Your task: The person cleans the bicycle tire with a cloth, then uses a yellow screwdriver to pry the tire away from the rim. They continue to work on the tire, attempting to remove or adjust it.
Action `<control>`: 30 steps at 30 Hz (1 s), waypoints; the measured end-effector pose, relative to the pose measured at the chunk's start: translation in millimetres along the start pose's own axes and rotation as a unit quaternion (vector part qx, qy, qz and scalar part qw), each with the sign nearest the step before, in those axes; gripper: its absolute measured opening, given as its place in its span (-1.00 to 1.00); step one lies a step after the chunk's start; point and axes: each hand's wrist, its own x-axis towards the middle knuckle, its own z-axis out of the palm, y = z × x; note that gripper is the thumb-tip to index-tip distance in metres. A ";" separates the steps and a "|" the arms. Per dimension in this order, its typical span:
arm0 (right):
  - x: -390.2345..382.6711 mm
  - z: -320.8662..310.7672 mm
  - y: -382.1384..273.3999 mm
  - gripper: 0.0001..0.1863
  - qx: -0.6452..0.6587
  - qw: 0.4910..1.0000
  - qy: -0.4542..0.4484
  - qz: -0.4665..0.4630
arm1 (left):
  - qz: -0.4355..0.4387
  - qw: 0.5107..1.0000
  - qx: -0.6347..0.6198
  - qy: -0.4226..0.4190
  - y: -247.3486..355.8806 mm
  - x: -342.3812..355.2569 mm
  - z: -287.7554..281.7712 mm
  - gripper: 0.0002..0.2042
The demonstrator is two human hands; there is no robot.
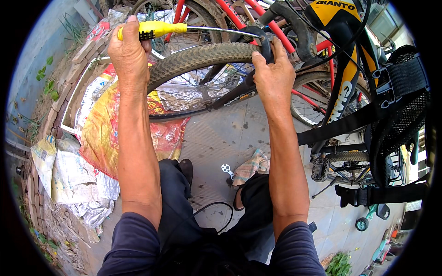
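Handling of a yellow cable lock (168, 28) above a bicycle tyre (202, 56), seen from close by. The left hand (130, 57) is curled about the body's dialled end, its thumb over the top; the lower fingers are partly hidden. The right hand (275, 76), thumb and fingers partly closed, holds a dark part (265, 45) by the wheel; whether it also pinches the cable (216, 29) cannot be told. The body looks light, hard and perhaps slick; the cable, springy and inclined to straighten. The best holds are probably the body beside the dials and the cable near its far end.
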 end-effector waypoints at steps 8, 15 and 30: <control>-0.2 0.4 -0.1 -0.48 0.011 1.000 0.001 0.010 | -0.025 0.998 0.047 -0.020 4.0 -3.3 -4.4 -0.70; -0.9 -0.4 0.2 -0.47 0.001 1.000 -0.001 -0.007 | -0.234 0.955 -0.177 0.045 -16.3 9.7 -2.8 -0.80; -8.7 2.9 -26.2 -0.45 0.126 0.990 0.020 0.054 | -0.106 0.949 -0.292 0.046 -23.1 15.2 4.0 -0.82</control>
